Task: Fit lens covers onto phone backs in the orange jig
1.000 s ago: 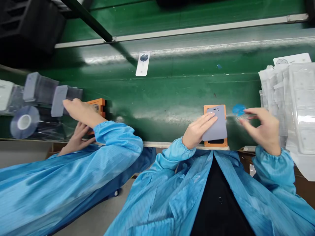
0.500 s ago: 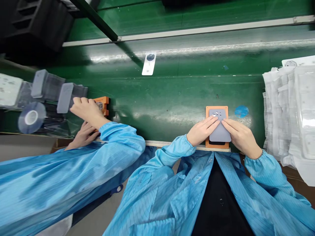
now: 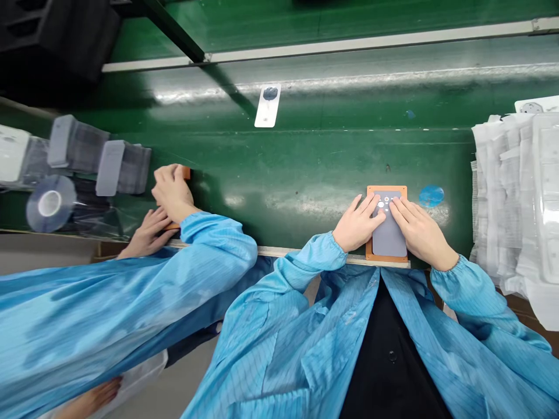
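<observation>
On orange frame (image 3: 369,251): left hand (image 3: 357,225), right hand (image 3: 421,234) pressing grey plate (image 3: 389,235), grips open.

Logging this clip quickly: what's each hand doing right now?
Left hand: open, fingertips on the grey plate in the orange frame.
Right hand: open, fingers resting on the same plate's upper right.
</observation>
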